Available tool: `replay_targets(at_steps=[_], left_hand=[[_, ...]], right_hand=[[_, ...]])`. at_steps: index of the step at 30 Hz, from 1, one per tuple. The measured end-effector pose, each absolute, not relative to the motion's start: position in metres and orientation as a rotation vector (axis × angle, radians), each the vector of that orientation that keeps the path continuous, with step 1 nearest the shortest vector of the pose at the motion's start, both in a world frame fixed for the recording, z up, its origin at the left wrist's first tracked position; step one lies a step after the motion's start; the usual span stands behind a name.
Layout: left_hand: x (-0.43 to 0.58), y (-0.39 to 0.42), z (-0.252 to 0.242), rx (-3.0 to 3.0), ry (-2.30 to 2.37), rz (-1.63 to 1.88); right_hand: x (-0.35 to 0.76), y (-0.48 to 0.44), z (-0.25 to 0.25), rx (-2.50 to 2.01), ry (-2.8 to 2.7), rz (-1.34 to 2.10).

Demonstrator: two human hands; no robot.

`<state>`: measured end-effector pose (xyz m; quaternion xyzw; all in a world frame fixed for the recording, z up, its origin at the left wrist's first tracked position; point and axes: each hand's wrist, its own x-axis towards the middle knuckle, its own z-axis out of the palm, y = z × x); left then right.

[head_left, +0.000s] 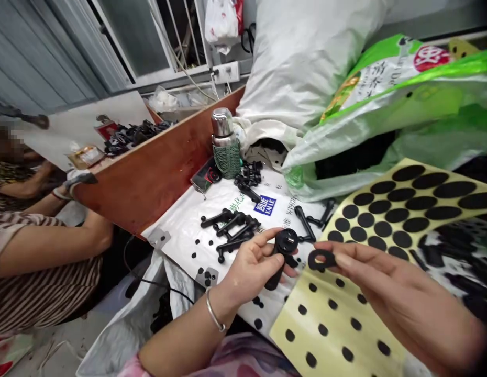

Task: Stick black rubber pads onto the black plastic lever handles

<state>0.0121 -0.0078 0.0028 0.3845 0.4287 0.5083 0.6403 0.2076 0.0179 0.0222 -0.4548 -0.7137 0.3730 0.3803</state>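
My left hand [253,267] is closed round a black plastic part with a round, cup-like head [286,241], its open face turned up towards me. Between the thumb and fingers of my right hand [393,283] is a black ring-shaped pad [321,259] with a hole in its middle. A small gap separates pad and part. Below my right hand lies a yellow backing sheet [369,327], carrying black round pads on its upper part and small black dots on its lower part. Several black plastic arms [233,228] lie on the white sack just beyond my left hand.
A flask [224,144] in a green net stands by the red-brown board [168,162]. Green-and-white plastic bags [404,110] fill the back right, with a big white sack [302,57] behind. Black parts [459,262] lie at right. Beyond the board sit co-workers [43,251].
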Motion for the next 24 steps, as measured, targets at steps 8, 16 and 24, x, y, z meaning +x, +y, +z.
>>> replay_targets(at_steps=[8,16,24], left_hand=[[0.023,-0.016,0.003,0.922,1.039,1.005],[0.023,-0.021,-0.002,1.121,1.080,0.876],[0.020,-0.025,-0.017,1.299,1.085,0.847]], right_hand=[[0.206,0.016,0.040,-1.303,-1.239,1.754],[0.214,0.019,0.046,-1.411,-1.505,1.850],[0.215,0.026,0.042,-1.445,-1.795,1.743]])
